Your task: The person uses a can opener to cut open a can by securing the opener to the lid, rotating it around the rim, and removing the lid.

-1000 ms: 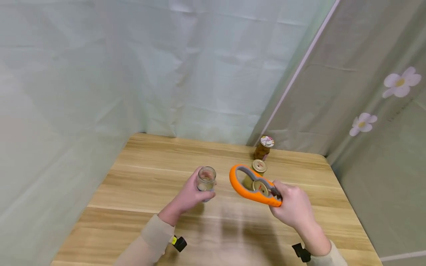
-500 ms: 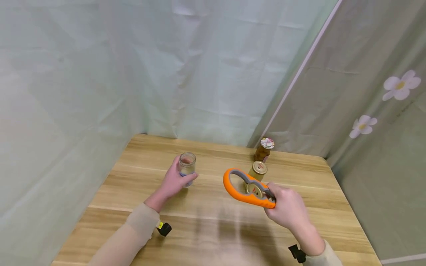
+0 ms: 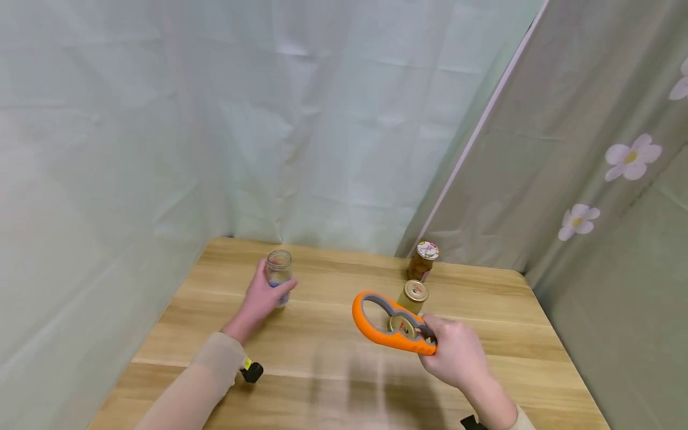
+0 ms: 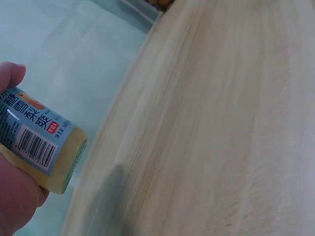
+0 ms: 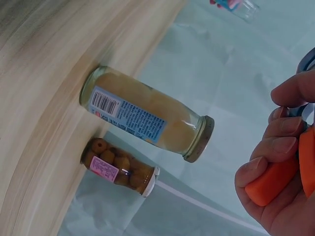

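My left hand (image 3: 260,297) grips a lidless glass jar (image 3: 279,273) at the left of the table. In the left wrist view this jar has a blue label (image 4: 37,132) and pale yellow contents, and its base looks raised off the table. My right hand (image 3: 457,351) holds an orange and grey jar opener (image 3: 384,339) by its handles, above the table. A gold lid (image 3: 401,326) sits within the opener's loop. Behind the opener stands a closed jar of pale fruit (image 5: 140,110) with a gold lid. The right hand's fingers curl round the orange handle (image 5: 273,182).
A smaller jar of brown round fruit (image 3: 419,267) with a patterned white lid stands upright near the table's back edge. The wooden table (image 3: 322,310) meets pale curtains (image 3: 349,149) at the back and on both sides.
My left hand has carried the lidless jar left and away from the opener. The right hand, still holding the opener with the lid in it, has shifted slightly left. The head view has tilted upward.
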A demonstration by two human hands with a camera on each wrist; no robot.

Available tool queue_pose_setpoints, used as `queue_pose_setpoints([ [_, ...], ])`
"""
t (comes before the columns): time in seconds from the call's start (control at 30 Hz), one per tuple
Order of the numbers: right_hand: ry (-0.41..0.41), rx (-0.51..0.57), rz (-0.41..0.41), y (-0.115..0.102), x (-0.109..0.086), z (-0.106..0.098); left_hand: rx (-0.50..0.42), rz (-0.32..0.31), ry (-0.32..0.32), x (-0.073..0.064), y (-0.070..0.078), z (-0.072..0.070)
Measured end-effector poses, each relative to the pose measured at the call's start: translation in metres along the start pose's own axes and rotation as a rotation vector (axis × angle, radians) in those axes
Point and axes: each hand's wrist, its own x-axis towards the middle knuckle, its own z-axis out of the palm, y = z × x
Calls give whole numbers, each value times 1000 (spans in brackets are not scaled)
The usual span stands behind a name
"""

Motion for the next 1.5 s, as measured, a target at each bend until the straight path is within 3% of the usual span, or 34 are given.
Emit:
queue_pose_setpoints([
  [0.13, -2, 12, 2, -2, -2, 3, -25, -1, 27, 6, -7, -5],
  [0.4, -16, 18, 18, -1, -4, 8, 40, -12, 76, 21, -14, -16],
  [0.77, -33, 23, 0, -4, -4, 13, 47, -15, 108, 34, -19, -20],
  [1.13, -37, 40, -7, -8, -6, 17, -85, -48, 148, 39, -24, -21],
  [1.5, -65, 50, 28, -9, -8, 19, 0, -44, 146, 43, -30, -25],
])
